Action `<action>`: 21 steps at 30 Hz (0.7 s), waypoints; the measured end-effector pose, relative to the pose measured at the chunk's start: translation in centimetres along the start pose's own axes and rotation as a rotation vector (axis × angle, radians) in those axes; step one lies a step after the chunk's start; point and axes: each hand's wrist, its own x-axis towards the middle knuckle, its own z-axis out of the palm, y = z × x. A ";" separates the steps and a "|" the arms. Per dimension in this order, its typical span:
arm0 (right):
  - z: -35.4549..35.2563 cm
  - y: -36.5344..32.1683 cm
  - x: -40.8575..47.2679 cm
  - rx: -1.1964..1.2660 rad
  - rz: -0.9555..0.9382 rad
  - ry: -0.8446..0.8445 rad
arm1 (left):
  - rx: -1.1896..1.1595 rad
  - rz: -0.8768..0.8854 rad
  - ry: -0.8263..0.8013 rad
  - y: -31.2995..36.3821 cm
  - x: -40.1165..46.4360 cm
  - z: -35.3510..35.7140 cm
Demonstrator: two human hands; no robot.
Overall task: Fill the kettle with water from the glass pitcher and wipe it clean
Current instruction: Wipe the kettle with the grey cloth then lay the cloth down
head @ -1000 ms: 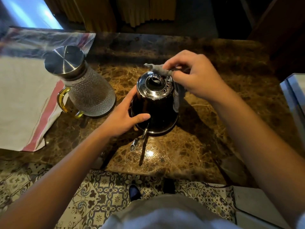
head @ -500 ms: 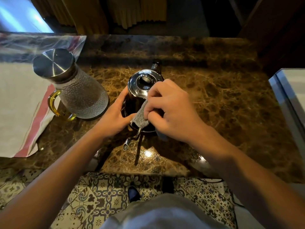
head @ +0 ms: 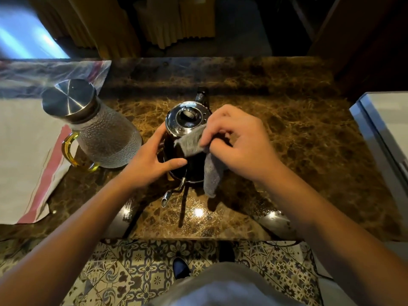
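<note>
While the kettle [head: 186, 142] at table centre is being steadied by the left hand [head: 152, 160], fingers straight against its 9 o'clock flank, with the capped glass pitcher [head: 99, 133] nearby at 9 o'clock, the wiping step is judged under way, the grey cloth [head: 199, 151] being pinched by the right hand [head: 238, 142] against the near wall, the 3 o'clock side likely needed next.

Kettle [head: 176, 166] body behind cloth [head: 212, 171]

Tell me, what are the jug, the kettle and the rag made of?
The jug looks like bumpy clear glass, with a brushed metal lid and a yellow see-through handle. The kettle seems to be polished metal on top, since it mirrors light; its body is dark and glossy. The rag looks like soft grey cloth, hanging limp.
</note>
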 end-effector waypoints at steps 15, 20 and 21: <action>-1.8 -1.6 -2.5 -0.064 0.050 0.062 | 0.422 0.521 0.301 13.7 -2.3 -0.4; -3.9 -2.2 -4.0 -0.011 0.092 0.076 | 0.353 0.581 0.260 14.7 -1.5 -0.2; -4.5 -2.2 -4.4 -0.019 0.089 0.088 | 0.315 0.584 0.220 15.1 -1.3 0.0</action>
